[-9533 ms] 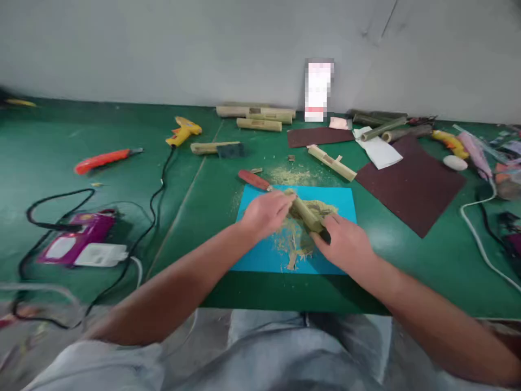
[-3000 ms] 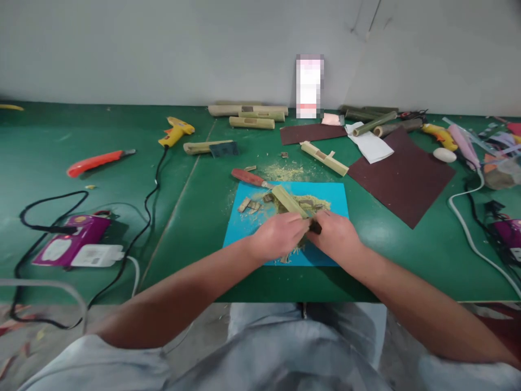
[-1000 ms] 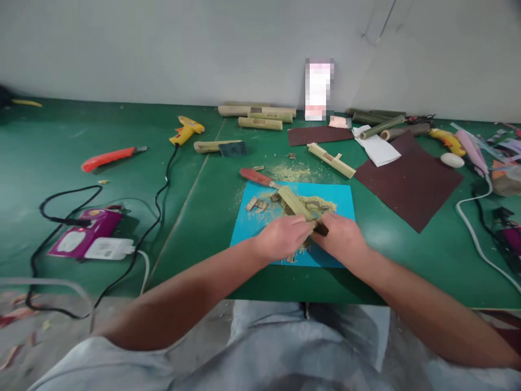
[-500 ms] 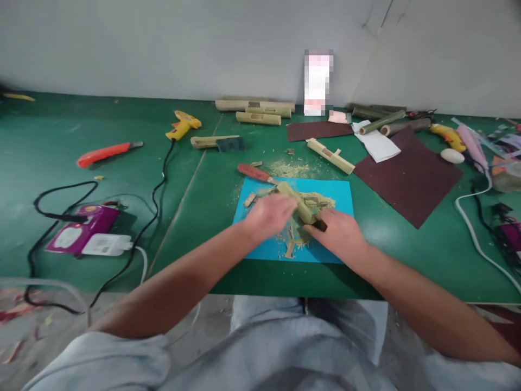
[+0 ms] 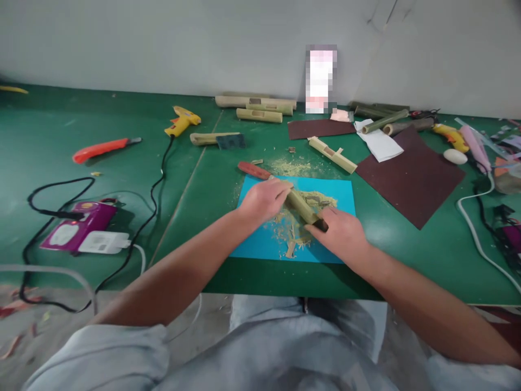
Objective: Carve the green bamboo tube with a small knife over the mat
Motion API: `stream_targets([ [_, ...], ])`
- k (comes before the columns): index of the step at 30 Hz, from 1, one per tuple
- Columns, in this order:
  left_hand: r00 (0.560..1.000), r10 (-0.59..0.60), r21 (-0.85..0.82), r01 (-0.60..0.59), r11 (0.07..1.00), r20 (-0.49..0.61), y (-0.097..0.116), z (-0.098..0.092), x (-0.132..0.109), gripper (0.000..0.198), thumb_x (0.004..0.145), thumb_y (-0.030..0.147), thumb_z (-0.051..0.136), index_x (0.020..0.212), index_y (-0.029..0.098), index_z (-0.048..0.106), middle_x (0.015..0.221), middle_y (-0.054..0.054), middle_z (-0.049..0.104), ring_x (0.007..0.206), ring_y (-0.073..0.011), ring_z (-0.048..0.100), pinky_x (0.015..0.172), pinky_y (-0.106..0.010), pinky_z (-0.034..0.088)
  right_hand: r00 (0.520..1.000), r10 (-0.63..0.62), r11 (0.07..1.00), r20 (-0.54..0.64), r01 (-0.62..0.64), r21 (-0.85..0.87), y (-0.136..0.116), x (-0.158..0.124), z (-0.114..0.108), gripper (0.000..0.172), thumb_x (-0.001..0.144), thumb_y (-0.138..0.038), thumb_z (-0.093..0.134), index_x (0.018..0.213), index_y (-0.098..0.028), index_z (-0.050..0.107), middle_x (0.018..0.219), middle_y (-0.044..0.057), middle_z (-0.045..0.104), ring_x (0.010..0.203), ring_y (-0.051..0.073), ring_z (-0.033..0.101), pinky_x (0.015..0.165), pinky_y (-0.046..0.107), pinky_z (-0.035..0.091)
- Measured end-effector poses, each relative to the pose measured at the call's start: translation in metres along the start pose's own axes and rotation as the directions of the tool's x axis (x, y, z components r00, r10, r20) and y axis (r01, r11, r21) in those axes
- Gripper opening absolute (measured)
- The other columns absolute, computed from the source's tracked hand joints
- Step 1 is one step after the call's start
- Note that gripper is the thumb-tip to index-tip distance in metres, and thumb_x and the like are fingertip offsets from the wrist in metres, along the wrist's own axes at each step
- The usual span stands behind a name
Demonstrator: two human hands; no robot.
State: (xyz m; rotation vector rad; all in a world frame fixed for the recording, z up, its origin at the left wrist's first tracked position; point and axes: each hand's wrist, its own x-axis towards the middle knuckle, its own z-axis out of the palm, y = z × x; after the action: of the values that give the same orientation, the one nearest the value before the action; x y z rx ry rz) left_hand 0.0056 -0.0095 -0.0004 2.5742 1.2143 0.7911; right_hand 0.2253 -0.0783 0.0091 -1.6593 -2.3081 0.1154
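Observation:
A green bamboo tube (image 5: 301, 205) lies aslant over a blue sheet (image 5: 252, 247) strewn with shavings and sawdust. My left hand (image 5: 266, 200) is closed around its far left end. At the near right end, my right hand (image 5: 344, 231) grips the tube between thumb and fingers. A dark patch shows at that end beside the right thumb; whether it is the hollow or a separate piece, I cannot tell. Just beyond my left hand rests a tool with a reddish wooden handle (image 5: 254, 170), its metal end partly hidden.
Cut bamboo pieces (image 5: 259, 115) lie along the wall, another (image 5: 332, 156) nearer. To the left are a yellow glue gun (image 5: 182, 122), an orange-red cutter (image 5: 101, 150) and a purple power strip (image 5: 79, 225) with cords. Brown sheets (image 5: 415, 179) and white paper (image 5: 382, 144) lie right.
My left hand, blurred before, now looks sharp and has moved slightly up and left along the tube. The right hand keeps its hold at the near end. The view has shifted slightly.

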Motion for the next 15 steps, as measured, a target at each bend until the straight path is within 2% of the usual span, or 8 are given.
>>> stream_targets([
  [2, 1.000, -0.014, -0.006, 0.014, 1.000, -0.016, 0.000, -0.001, -0.001, 0.032, 0.102, 0.028, 0.045, 0.112, 0.015, 0.072, 0.100, -0.010, 0.074, 0.094, -0.0205, 0.069, 0.084, -0.032, 0.057, 1.000, 0.007, 1.000, 0.007, -0.007, 0.001, 0.000, 0.000, 0.000, 0.026, 0.087, -0.045, 0.068, 0.079, -0.021, 0.062, 0.079, 0.006, 0.067, 0.073, 0.021, 0.061, 0.061, 0.032, 0.037],
  [6, 0.993, 0.092, -0.077, -0.086, 0.993, 0.069, 0.008, 0.000, -0.008, 0.033, 0.103, 0.029, 0.044, 0.117, 0.017, 0.071, 0.097, -0.009, 0.074, 0.090, -0.0187, 0.070, 0.079, -0.029, 0.056, 1.000, 0.010, 1.000, 0.030, -0.010, -0.003, 0.000, 0.000, 0.000, 0.025, 0.086, -0.044, 0.068, 0.079, -0.021, 0.062, 0.078, 0.005, 0.067, 0.072, 0.021, 0.061, 0.060, 0.032, 0.037],
  [11, 0.999, 0.002, 0.012, -0.001, 1.000, -0.052, 0.008, 0.002, -0.008, 0.033, 0.102, 0.029, 0.044, 0.110, 0.016, 0.073, 0.100, -0.010, 0.074, 0.092, -0.0191, 0.070, 0.083, -0.031, 0.057, 1.000, 0.013, 1.000, 0.017, -0.014, 0.023, 0.001, 0.000, -0.001, 0.027, 0.088, -0.046, 0.067, 0.076, -0.022, 0.062, 0.076, 0.005, 0.067, 0.072, 0.020, 0.061, 0.062, 0.032, 0.037],
  [15, 0.980, 0.174, -0.038, -0.171, 0.985, 0.100, 0.012, 0.004, -0.008, 0.034, 0.104, 0.029, 0.041, 0.118, 0.018, 0.070, 0.090, -0.007, 0.073, 0.083, -0.0163, 0.069, 0.073, -0.025, 0.056, 0.998, 0.017, 1.000, 0.057, -0.017, -0.004, 0.000, 0.000, -0.003, 0.027, 0.088, -0.044, 0.067, 0.079, -0.019, 0.064, 0.079, 0.007, 0.068, 0.073, 0.021, 0.062, 0.061, 0.032, 0.037],
])
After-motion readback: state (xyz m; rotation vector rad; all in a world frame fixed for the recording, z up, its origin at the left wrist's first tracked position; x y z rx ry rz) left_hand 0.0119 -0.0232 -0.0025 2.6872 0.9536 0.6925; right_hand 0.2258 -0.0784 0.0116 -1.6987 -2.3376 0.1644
